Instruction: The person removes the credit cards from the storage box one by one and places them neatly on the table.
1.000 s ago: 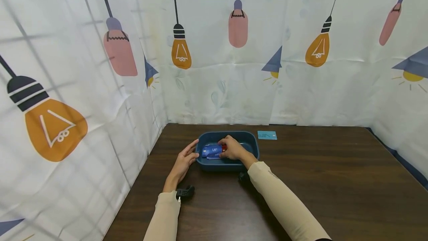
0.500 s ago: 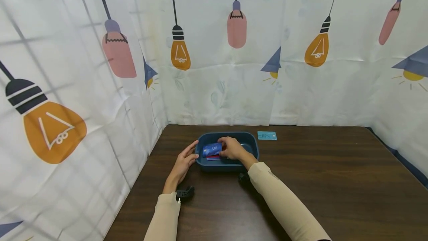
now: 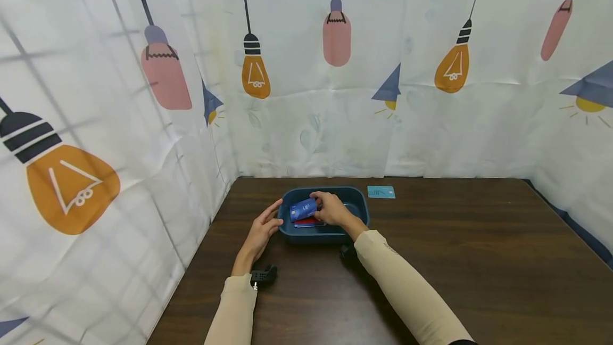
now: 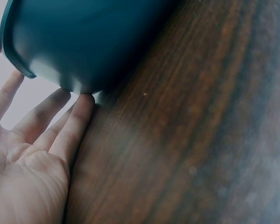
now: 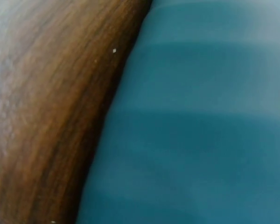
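Observation:
A dark blue plastic bin (image 3: 316,239) stands near the table's far left. Over its inside, my right hand (image 3: 334,211) pinches a blue bank card (image 3: 303,209) with a chip, tilted above other cards (image 3: 308,223), one showing red, on the bin's floor. My left hand (image 3: 260,234) rests against the bin's left end. In the left wrist view that hand's fingertips (image 4: 86,100) touch the bin wall (image 4: 84,42), fingers extended. The right wrist view shows only the bin's outer wall (image 5: 191,140) and wood; the right hand is out of sight there.
A light blue card (image 3: 381,192) lies flat on the brown wooden table (image 3: 455,260), right of the bin's far corner. White curtains (image 3: 297,137) printed with lamps enclose the back and sides. Dark wrist straps (image 3: 264,276) sit under both forearms.
My right hand has lifted the blue bank card a little and tilted it, so more of the red card beneath shows. The left hand has stayed on the bin.

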Demonstrator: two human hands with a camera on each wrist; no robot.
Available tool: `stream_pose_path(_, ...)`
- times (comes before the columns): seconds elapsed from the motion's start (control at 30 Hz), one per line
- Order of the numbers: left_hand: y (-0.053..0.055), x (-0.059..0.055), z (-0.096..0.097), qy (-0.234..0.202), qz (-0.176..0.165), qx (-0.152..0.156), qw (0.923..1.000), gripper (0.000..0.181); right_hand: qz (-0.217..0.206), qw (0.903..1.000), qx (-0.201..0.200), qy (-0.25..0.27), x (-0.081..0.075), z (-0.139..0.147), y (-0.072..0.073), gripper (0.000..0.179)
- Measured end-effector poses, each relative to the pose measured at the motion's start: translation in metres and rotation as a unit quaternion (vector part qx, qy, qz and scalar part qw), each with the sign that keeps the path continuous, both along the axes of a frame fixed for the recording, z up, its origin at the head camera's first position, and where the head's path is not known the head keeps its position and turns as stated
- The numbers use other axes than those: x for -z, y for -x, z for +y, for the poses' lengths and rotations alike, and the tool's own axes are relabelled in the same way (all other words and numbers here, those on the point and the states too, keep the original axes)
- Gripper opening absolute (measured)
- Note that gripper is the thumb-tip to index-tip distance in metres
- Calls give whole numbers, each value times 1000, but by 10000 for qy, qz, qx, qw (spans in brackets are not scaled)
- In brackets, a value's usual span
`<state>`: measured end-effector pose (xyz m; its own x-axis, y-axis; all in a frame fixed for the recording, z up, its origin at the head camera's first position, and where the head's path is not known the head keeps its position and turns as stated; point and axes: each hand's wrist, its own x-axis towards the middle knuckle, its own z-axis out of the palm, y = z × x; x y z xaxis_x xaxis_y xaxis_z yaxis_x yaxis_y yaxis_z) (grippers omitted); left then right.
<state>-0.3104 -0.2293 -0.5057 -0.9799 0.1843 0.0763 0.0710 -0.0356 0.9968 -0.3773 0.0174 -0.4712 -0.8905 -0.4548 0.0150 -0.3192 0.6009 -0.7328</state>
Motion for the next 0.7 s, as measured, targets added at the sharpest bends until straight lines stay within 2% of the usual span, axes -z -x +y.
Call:
stream_pose_path(0.17, 0, 1, -1, -34, 0, 8, 10000, 60, -85, 9997, 66, 203, -2, 0, -2, 57)
stream_pose_path(0.7, 0, 2, -1, 92, -16, -60, 9999, 59, 63, 9978, 166, 634, -4, 2, -3, 54)
